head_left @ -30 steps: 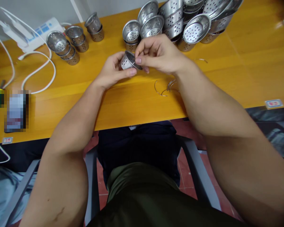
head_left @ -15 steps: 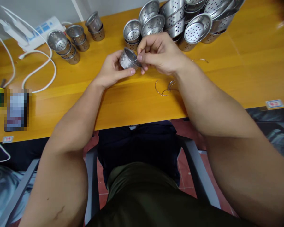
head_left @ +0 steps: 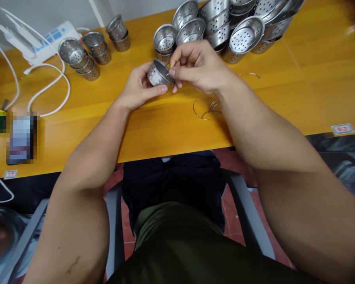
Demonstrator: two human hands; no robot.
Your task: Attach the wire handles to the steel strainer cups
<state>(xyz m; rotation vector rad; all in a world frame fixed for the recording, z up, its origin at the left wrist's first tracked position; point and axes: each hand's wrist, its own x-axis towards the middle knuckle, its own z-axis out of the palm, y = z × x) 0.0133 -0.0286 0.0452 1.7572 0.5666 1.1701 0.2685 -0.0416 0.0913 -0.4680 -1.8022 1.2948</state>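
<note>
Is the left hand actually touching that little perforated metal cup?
Touching. The head view shows the left hand wrapped round the perforated metal cup, its thumb pressed along the cup's lower side.

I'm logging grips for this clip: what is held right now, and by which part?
The left hand cradles a small perforated metal cup by its side wall; the right hand pinches at its rim.

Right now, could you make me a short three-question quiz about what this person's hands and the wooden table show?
1. True or false: the left hand holds a small perforated steel cup.
2. Where do the loose thin wire rings lie? A) inside a cup B) on the orange wooden table beside the right forearm
3. What does the right hand touch?

Key: 1 true; 2 B; 3 the held cup's rim.
</note>
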